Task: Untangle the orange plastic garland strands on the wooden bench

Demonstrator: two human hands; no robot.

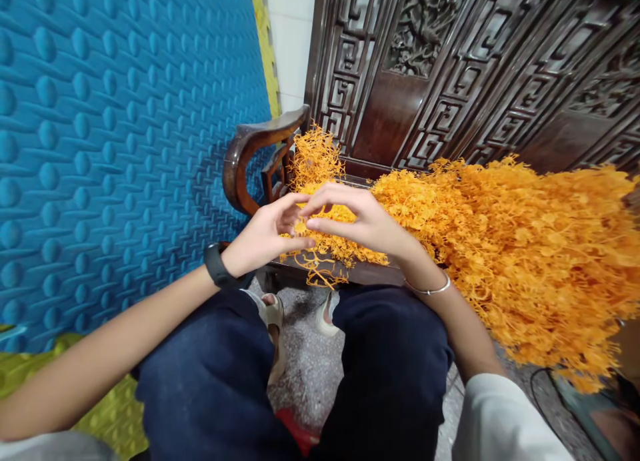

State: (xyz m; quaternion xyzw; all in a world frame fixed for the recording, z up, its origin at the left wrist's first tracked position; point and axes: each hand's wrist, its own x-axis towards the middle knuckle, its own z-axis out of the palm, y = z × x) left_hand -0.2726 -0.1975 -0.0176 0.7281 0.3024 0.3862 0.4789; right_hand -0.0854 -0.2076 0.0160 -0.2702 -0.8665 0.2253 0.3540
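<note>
My left hand, with a dark band at the wrist, is curved around a small orange plastic flower-like piece. From the other side my right hand, wearing a thin bangle, pinches at the same piece with thumb and forefinger. The fingertips of both hands nearly meet and partly hide it. Beneath them, loose orange plastic pieces lie spread over the dark wooden bench, and some thin strands hang over its front edge.
A big heap of orange plastic pieces fills the right side; a smaller clump sits by the curved armrest. Behind rises a carved wooden backrest. Blue foam mat stands at left. My knees are close below.
</note>
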